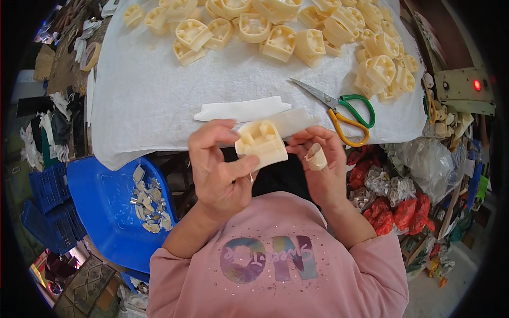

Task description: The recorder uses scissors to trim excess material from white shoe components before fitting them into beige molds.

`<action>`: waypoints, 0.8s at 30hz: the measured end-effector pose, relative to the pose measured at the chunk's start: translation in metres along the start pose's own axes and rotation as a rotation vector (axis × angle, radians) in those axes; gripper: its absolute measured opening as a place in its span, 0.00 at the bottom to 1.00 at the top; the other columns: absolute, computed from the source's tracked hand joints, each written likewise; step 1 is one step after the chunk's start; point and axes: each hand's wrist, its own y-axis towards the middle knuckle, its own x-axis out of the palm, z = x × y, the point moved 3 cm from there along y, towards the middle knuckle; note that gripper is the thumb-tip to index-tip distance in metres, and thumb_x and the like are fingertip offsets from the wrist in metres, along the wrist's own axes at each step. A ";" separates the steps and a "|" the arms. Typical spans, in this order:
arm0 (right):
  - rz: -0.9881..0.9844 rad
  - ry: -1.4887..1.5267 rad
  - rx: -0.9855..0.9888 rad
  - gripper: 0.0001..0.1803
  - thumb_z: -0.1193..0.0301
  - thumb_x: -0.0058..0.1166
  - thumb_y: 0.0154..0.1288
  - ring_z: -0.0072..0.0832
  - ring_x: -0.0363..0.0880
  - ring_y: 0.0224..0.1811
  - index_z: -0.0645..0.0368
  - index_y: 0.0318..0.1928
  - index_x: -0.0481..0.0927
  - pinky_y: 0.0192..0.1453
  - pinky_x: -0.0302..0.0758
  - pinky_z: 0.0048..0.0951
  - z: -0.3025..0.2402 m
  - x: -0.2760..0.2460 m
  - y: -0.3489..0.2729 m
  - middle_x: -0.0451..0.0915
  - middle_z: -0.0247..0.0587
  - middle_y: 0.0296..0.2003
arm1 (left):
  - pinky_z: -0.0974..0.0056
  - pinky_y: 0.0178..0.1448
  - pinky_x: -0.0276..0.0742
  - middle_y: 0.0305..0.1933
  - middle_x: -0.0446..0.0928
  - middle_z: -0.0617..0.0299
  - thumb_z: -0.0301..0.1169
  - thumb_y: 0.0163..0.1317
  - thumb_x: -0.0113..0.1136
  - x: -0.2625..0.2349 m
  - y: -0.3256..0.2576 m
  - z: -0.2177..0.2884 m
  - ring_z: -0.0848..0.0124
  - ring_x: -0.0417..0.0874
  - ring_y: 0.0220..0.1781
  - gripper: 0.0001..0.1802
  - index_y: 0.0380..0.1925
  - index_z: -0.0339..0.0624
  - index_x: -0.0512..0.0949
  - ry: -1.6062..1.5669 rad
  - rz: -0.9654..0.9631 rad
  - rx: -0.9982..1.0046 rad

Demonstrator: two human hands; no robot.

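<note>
Above the table's near edge, my left hand (214, 167) grips a cream moulded plastic part (262, 144), with its thumb across the near side and fingers behind. The part has a hollow with raised posts inside. Just to its right is my right hand (327, 172), fingers bent together and tips close to the part's right end. Whether they touch it or pinch something small, I cannot tell. A beige wrap (316, 158) circles one finger of that hand. Beyond the hands lie a white strip (241, 108) and a second pale strip (286, 122), partly hidden by the part.
Scissors (336, 108) with one green and one yellow handle lie open on the white woven cloth (138, 100). Several similar cream parts (281, 42) are heaped at the far side. A blue bin (101, 212) at left holds metallic and cream pieces; plastic bags (405, 212) crowd the right.
</note>
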 end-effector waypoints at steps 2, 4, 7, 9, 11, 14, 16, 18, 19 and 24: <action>0.001 0.050 -0.066 0.16 0.69 0.48 0.70 0.31 0.76 0.49 0.67 0.52 0.67 0.57 0.75 0.39 0.002 0.007 0.000 0.74 0.46 0.46 | 0.52 0.51 0.76 0.44 0.74 0.47 0.11 0.45 0.60 0.005 -0.003 0.004 0.50 0.78 0.49 0.18 0.36 0.40 0.72 -0.158 -0.132 -0.049; 0.008 0.055 -0.114 0.15 0.69 0.45 0.72 0.30 0.76 0.50 0.67 0.51 0.68 0.57 0.76 0.39 0.001 0.002 -0.001 0.74 0.46 0.46 | 0.53 0.47 0.78 0.43 0.75 0.46 0.10 0.42 0.60 0.007 -0.008 0.002 0.53 0.80 0.41 0.17 0.34 0.36 0.72 -0.148 -0.245 0.041; -0.037 -0.030 -0.011 0.14 0.69 0.42 0.73 0.30 0.77 0.49 0.68 0.48 0.70 0.55 0.78 0.38 -0.004 0.001 -0.004 0.75 0.45 0.45 | 0.55 0.43 0.78 0.42 0.76 0.47 0.12 0.42 0.61 0.008 -0.010 0.006 0.56 0.80 0.38 0.15 0.31 0.34 0.72 -0.024 -0.289 0.105; -0.016 -0.048 -0.029 0.14 0.68 0.43 0.73 0.30 0.78 0.47 0.69 0.47 0.72 0.52 0.79 0.37 -0.006 0.002 -0.004 0.76 0.44 0.44 | 0.56 0.40 0.77 0.42 0.76 0.48 0.13 0.41 0.61 0.011 -0.008 0.007 0.57 0.79 0.35 0.14 0.30 0.34 0.73 0.043 -0.317 0.130; 0.007 -0.052 -0.032 0.15 0.69 0.43 0.73 0.30 0.78 0.47 0.69 0.48 0.74 0.52 0.79 0.34 -0.006 0.001 -0.006 0.77 0.44 0.43 | 0.60 0.32 0.73 0.41 0.75 0.49 0.16 0.40 0.62 0.012 -0.007 0.007 0.61 0.76 0.31 0.12 0.28 0.33 0.73 0.133 -0.337 0.152; -0.085 -0.231 -0.138 0.13 0.73 0.43 0.71 0.26 0.80 0.45 0.69 0.49 0.76 0.50 0.77 0.26 -0.007 0.000 -0.006 0.80 0.43 0.42 | 0.63 0.28 0.66 0.39 0.73 0.51 0.16 0.40 0.61 0.014 -0.008 0.010 0.63 0.74 0.29 0.11 0.25 0.35 0.72 0.189 -0.380 0.143; -0.107 -0.238 -0.160 0.13 0.72 0.43 0.71 0.25 0.80 0.44 0.68 0.49 0.76 0.50 0.77 0.26 -0.009 0.003 -0.004 0.81 0.43 0.40 | 0.63 0.27 0.65 0.38 0.73 0.51 0.17 0.40 0.61 0.017 -0.006 0.013 0.63 0.73 0.28 0.10 0.24 0.35 0.71 0.211 -0.394 0.140; -0.129 -0.246 -0.183 0.13 0.72 0.43 0.70 0.24 0.80 0.43 0.67 0.49 0.76 0.49 0.76 0.25 -0.012 0.006 -0.002 0.82 0.42 0.38 | 0.63 0.27 0.63 0.38 0.72 0.52 0.18 0.41 0.60 0.019 -0.004 0.017 0.64 0.72 0.27 0.09 0.23 0.36 0.70 0.233 -0.407 0.137; -0.140 -0.324 -0.189 0.14 0.71 0.44 0.70 0.24 0.81 0.41 0.67 0.49 0.76 0.47 0.76 0.25 -0.012 0.007 -0.002 0.82 0.42 0.37 | 0.63 0.27 0.63 0.37 0.72 0.52 0.18 0.40 0.60 0.020 -0.003 0.018 0.64 0.72 0.27 0.09 0.22 0.36 0.70 0.263 -0.427 0.125; -0.210 -0.641 -0.184 0.15 0.68 0.45 0.69 0.25 0.80 0.37 0.66 0.49 0.75 0.41 0.76 0.27 -0.022 0.008 0.002 0.82 0.43 0.37 | 0.62 0.28 0.64 0.36 0.72 0.53 0.19 0.40 0.60 0.022 -0.003 0.018 0.64 0.71 0.26 0.09 0.23 0.37 0.71 0.331 -0.454 0.132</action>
